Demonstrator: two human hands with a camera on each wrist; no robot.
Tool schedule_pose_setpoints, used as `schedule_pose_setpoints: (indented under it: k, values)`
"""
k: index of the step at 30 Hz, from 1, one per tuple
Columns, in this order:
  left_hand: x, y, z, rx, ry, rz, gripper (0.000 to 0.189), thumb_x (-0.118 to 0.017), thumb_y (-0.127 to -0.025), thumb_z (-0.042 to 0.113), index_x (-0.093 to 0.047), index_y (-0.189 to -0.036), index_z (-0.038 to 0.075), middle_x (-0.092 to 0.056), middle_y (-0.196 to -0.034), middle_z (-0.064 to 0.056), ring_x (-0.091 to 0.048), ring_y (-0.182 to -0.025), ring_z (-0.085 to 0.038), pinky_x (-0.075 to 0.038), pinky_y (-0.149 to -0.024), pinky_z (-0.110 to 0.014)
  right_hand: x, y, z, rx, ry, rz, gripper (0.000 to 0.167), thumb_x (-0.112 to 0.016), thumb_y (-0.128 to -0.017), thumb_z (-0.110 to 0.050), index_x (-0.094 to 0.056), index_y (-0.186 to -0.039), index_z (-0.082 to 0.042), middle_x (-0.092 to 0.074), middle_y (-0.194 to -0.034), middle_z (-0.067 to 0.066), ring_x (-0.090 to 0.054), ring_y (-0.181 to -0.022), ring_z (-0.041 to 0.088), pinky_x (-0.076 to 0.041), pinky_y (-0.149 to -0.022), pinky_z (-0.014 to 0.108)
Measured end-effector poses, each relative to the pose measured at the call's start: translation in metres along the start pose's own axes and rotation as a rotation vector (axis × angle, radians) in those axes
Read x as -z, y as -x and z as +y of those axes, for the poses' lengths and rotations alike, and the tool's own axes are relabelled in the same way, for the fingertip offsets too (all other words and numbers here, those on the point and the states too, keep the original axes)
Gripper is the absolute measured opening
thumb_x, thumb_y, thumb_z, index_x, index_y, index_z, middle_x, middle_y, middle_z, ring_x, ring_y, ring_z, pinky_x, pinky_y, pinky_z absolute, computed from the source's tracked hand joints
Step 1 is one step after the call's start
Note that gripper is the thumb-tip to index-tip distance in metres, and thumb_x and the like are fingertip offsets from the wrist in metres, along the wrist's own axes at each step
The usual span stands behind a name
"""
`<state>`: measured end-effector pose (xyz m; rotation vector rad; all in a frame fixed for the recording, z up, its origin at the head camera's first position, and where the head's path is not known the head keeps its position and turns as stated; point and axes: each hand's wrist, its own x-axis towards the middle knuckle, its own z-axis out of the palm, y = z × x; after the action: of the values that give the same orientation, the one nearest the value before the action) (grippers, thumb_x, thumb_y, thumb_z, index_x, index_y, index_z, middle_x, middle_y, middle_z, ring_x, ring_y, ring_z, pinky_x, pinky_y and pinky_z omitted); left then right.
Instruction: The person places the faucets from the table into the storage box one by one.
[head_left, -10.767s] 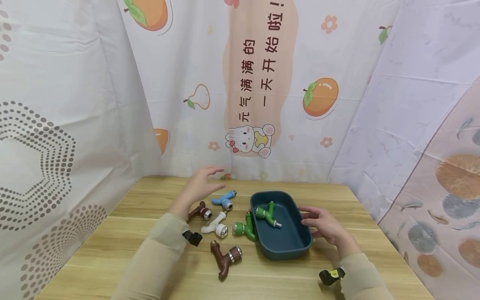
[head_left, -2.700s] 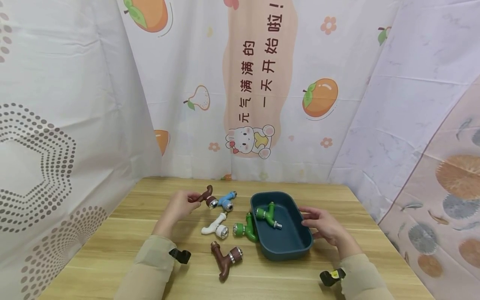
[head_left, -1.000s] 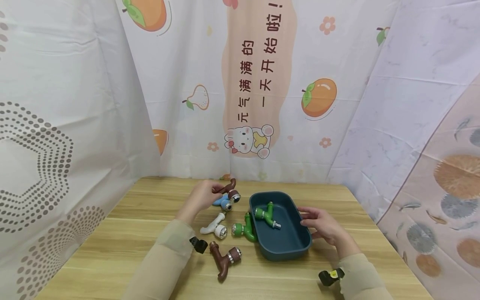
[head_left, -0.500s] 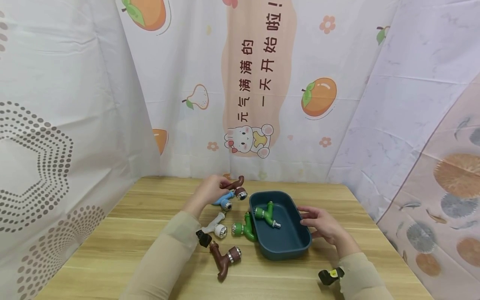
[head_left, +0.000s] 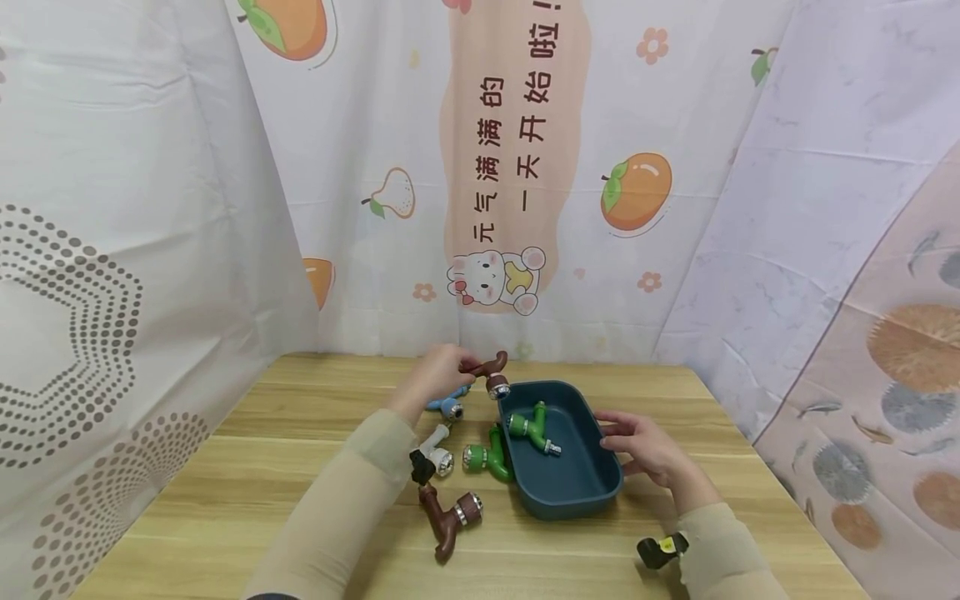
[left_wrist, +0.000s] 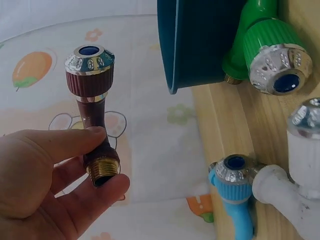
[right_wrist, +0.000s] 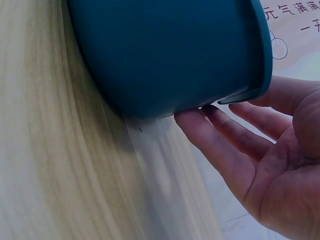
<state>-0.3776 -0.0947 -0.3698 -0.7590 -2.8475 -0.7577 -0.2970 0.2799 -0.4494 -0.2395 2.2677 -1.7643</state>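
My left hand (head_left: 438,372) pinches a brown tap (head_left: 493,375) between thumb and fingers, above the table by the far left corner of the dark blue bin (head_left: 566,504). In the left wrist view the tap's ribbed knob with its chrome cap (left_wrist: 90,72) points up, and its brass threaded end (left_wrist: 104,170) faces the camera. Inside the bin lies a green tap (head_left: 535,429). My right hand (head_left: 641,446) rests against the bin's right outer wall; its fingers (right_wrist: 220,145) touch the side near the rim in the right wrist view.
Left of the bin, on the wooden table (head_left: 300,433), lie another green tap (head_left: 491,458), a white tap (head_left: 437,457), a blue tap (head_left: 450,406) and a larger brown tap (head_left: 448,521). A printed curtain (head_left: 375,275) hangs behind the table.
My left hand has picked up the small brown tap from the table's left and carried it right, past the blue tap, to the bin's far corner. My right hand has stayed at the bin.
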Motion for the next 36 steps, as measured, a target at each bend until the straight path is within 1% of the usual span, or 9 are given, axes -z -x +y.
schedule_pose_setpoints:
  k: [3,5,10,15,22,26,30,34,36]
  values:
    - [-0.002,-0.005,0.004,-0.034,-0.045,-0.021,0.013,-0.076,-0.091,0.011,-0.080,-0.103,0.015,-0.073,-0.090,0.004,-0.065,-0.084,-0.012,-0.054,-0.081,-0.036,0.000,0.000,0.000,-0.004,0.003,0.008,0.059,-0.064,-0.099,-0.006,-0.042,-0.152,0.001,-0.050,-0.143,0.032,-0.061,-0.116,0.036,-0.058,-0.080,0.056]
    - [-0.003,-0.008,0.007,-0.045,-0.071,-0.037,0.011,-0.076,-0.092,0.013,-0.080,-0.103,0.016,-0.073,-0.089,0.006,-0.065,-0.083,-0.012,-0.053,-0.079,-0.034,0.000,0.000,0.000,-0.006,0.003,0.014,0.058,-0.064,-0.099,-0.006,-0.043,-0.152,0.001,-0.050,-0.142,0.032,-0.061,-0.116,0.036,-0.058,-0.080,0.056]
    - [-0.007,-0.013,0.017,-0.051,-0.080,-0.079,0.010,-0.076,-0.093,0.015,-0.080,-0.102,0.016,-0.071,-0.090,0.006,-0.062,-0.083,-0.012,-0.052,-0.078,-0.034,0.000,0.000,0.001,-0.006,0.002,0.010,0.059,-0.065,-0.098,-0.006,-0.043,-0.152,0.001,-0.050,-0.142,0.032,-0.062,-0.116,0.036,-0.058,-0.080,0.056]
    - [-0.013,-0.019,0.027,-0.056,-0.081,-0.098,0.010,-0.076,-0.093,0.014,-0.080,-0.103,0.015,-0.072,-0.090,0.005,-0.063,-0.084,-0.013,-0.052,-0.079,-0.033,0.001,0.001,0.002,-0.003,0.000,0.007,0.059,-0.066,-0.098,-0.007,-0.043,-0.152,0.001,-0.050,-0.142,0.032,-0.062,-0.115,0.035,-0.058,-0.079,0.056]
    - [-0.023,-0.029,0.038,-0.072,-0.128,-0.121,0.010,-0.075,-0.094,0.014,-0.080,-0.103,0.014,-0.073,-0.091,0.005,-0.063,-0.087,-0.013,-0.051,-0.082,-0.033,0.001,0.000,0.003,-0.002,-0.008,-0.004,0.059,-0.065,-0.099,-0.007,-0.042,-0.153,0.000,-0.050,-0.143,0.031,-0.063,-0.112,0.033,-0.058,-0.079,0.055]
    - [-0.029,-0.034,0.044,-0.056,-0.124,-0.135,0.012,-0.074,-0.095,0.014,-0.080,-0.105,0.014,-0.072,-0.092,0.004,-0.061,-0.085,-0.013,-0.051,-0.080,-0.031,0.000,0.000,0.002,0.002,-0.004,-0.004,0.059,-0.064,-0.099,-0.007,-0.041,-0.153,0.001,-0.050,-0.143,0.031,-0.063,-0.112,0.034,-0.058,-0.079,0.056]
    - [-0.036,-0.039,0.049,-0.035,-0.092,-0.155,0.014,-0.072,-0.096,0.013,-0.079,-0.107,0.013,-0.072,-0.093,0.004,-0.061,-0.083,-0.012,-0.052,-0.078,-0.029,0.001,0.000,0.002,0.001,0.003,-0.004,0.058,-0.064,-0.099,-0.007,-0.042,-0.152,0.000,-0.050,-0.143,0.031,-0.063,-0.112,0.034,-0.058,-0.079,0.055]
    - [-0.045,-0.044,0.051,-0.039,-0.069,-0.159,0.015,-0.072,-0.096,0.012,-0.079,-0.109,0.013,-0.073,-0.097,0.001,-0.061,-0.084,-0.013,-0.053,-0.080,-0.031,0.001,0.000,0.001,0.002,0.001,-0.002,0.058,-0.063,-0.099,-0.007,-0.042,-0.152,0.001,-0.049,-0.143,0.032,-0.063,-0.113,0.034,-0.058,-0.078,0.055]
    - [-0.050,-0.045,0.050,-0.050,-0.083,-0.146,0.014,-0.073,-0.096,0.012,-0.079,-0.108,0.014,-0.072,-0.098,0.001,-0.061,-0.086,-0.013,-0.053,-0.082,-0.031,0.000,0.000,0.001,0.002,-0.003,-0.004,0.058,-0.063,-0.099,-0.007,-0.041,-0.153,0.001,-0.049,-0.143,0.032,-0.062,-0.114,0.035,-0.058,-0.078,0.056]
